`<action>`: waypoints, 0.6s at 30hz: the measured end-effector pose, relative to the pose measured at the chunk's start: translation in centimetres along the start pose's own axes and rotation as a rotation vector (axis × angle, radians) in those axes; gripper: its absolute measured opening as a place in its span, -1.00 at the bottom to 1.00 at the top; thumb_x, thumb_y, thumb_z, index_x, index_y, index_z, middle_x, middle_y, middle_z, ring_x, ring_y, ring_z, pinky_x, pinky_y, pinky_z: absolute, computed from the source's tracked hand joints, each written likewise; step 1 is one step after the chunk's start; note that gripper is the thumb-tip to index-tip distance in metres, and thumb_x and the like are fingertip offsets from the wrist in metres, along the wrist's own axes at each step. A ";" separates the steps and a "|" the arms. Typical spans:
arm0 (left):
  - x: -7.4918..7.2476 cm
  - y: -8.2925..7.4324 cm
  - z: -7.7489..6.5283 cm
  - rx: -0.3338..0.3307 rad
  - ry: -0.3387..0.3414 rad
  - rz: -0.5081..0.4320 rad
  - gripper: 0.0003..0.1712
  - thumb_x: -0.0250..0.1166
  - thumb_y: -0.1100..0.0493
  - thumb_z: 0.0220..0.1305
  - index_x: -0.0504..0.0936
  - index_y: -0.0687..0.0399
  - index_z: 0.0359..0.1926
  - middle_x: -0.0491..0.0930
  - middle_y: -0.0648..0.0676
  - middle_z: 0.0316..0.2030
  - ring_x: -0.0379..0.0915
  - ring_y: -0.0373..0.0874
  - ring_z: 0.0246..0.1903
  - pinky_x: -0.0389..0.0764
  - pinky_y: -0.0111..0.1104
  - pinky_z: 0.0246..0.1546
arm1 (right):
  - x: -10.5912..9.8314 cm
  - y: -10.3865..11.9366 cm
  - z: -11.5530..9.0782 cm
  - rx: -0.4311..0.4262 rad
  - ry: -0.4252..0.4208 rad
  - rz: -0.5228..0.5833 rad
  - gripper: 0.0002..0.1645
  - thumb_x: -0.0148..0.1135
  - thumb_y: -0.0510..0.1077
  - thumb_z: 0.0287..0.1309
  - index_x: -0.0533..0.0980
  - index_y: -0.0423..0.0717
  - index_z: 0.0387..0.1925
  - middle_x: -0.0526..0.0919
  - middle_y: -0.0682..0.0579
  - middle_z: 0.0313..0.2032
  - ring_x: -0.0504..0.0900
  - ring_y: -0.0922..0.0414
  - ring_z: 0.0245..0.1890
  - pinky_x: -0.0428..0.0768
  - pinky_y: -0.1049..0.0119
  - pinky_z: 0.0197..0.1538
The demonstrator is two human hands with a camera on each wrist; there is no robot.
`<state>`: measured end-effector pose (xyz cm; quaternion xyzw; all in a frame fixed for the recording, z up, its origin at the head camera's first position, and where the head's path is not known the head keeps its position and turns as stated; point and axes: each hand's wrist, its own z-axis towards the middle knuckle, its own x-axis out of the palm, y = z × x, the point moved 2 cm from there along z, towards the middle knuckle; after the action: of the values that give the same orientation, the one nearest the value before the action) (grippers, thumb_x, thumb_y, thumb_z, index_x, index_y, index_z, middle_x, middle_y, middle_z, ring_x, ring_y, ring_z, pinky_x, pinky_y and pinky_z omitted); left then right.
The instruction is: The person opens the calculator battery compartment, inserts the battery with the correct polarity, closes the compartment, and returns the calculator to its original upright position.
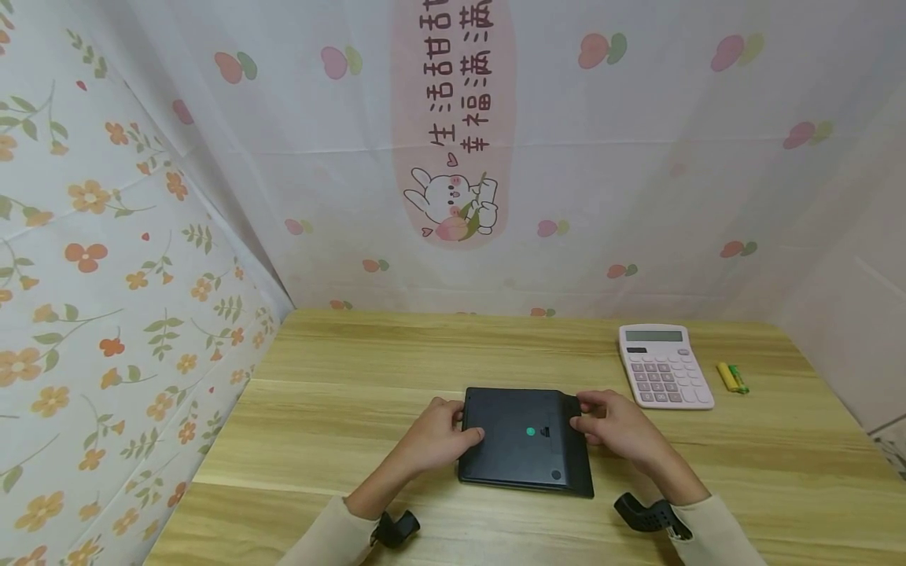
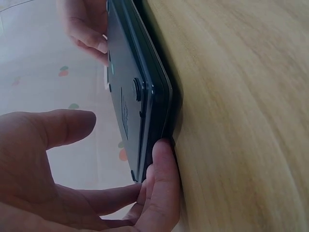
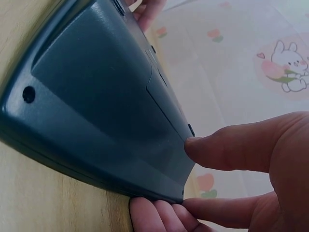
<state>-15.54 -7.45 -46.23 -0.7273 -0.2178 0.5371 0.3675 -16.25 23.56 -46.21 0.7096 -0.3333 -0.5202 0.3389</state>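
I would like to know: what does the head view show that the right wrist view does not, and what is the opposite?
Only the head view shows the pink calculator, the small yellow and green batteries, the green sticker on the black device, and the flowered cloth at the left.

Only the right wrist view shows the side wall of the device's right end.

Both show the device, the left hand, the right hand, the rabbit picture and the wooden table.
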 end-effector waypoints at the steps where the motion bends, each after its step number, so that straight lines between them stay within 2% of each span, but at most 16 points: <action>1: 0.0 0.0 0.0 0.002 0.000 -0.001 -0.28 0.44 -0.01 0.41 0.59 0.51 0.33 0.51 0.17 -0.04 0.42 -0.05 -0.17 0.48 -0.21 -0.18 | 0.0 0.0 0.0 0.001 0.001 0.002 -0.23 0.38 -0.23 0.42 0.34 -0.65 0.45 0.49 -0.54 0.29 0.74 -0.13 0.04 0.80 0.10 -0.08; 6: -0.1 0.0 -0.1 0.011 -0.005 -0.012 -0.28 0.45 -0.01 0.42 0.59 0.51 0.33 0.51 0.18 -0.03 0.42 -0.06 -0.20 0.47 -0.25 -0.24 | 0.0 0.2 -0.1 -0.005 -0.004 -0.023 -0.23 0.40 -0.22 0.40 0.37 -0.64 0.43 0.53 -0.50 0.23 0.75 -0.05 -0.07 0.78 0.16 -0.14; 11: -0.3 -0.1 -0.2 0.028 -0.010 -0.007 -0.39 0.46 -0.01 0.41 0.63 0.44 0.20 0.47 0.17 -0.12 0.38 -0.07 -0.30 0.39 -0.30 -0.35 | 0.1 0.3 -0.2 -0.024 -0.011 -0.064 -0.24 0.42 -0.21 0.38 0.40 -0.62 0.42 0.57 -0.44 0.19 0.75 0.03 -0.22 0.75 0.21 -0.21; 12: -0.3 -0.1 -0.1 0.034 -0.010 -0.001 -0.42 0.45 -0.01 0.41 0.63 0.41 0.17 0.46 0.17 -0.13 0.38 -0.07 -0.31 0.37 -0.29 -0.36 | 0.0 0.2 -0.2 -0.022 -0.008 -0.059 -0.24 0.42 -0.21 0.39 0.40 -0.61 0.43 0.56 -0.44 0.20 0.76 0.01 -0.19 0.76 0.20 -0.19; 14: -0.4 -0.2 -0.1 0.048 -0.010 0.025 -0.37 0.43 -0.04 0.43 0.62 0.41 0.24 0.48 0.18 -0.08 0.40 -0.05 -0.27 0.38 -0.25 -0.32 | -0.1 0.1 -0.2 -0.022 0.003 -0.034 -0.24 0.41 -0.20 0.42 0.38 -0.60 0.44 0.54 -0.48 0.25 0.78 -0.05 -0.09 0.79 0.15 -0.13; 18: -0.5 -0.2 -0.1 0.091 -0.011 0.076 -0.20 0.38 -0.07 0.47 0.50 0.41 0.48 0.49 0.23 0.22 0.52 0.05 -0.01 0.55 -0.06 -0.05 | -0.4 -0.1 -0.2 -0.022 0.028 0.030 -0.23 0.37 -0.19 0.47 0.34 -0.57 0.49 0.49 -0.52 0.35 0.76 -0.14 0.08 0.80 0.06 -0.02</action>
<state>-15.62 -7.72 -45.76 -0.7146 -0.1675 0.5640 0.3784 -16.10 23.99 -46.07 0.7079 -0.3336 -0.5087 0.3589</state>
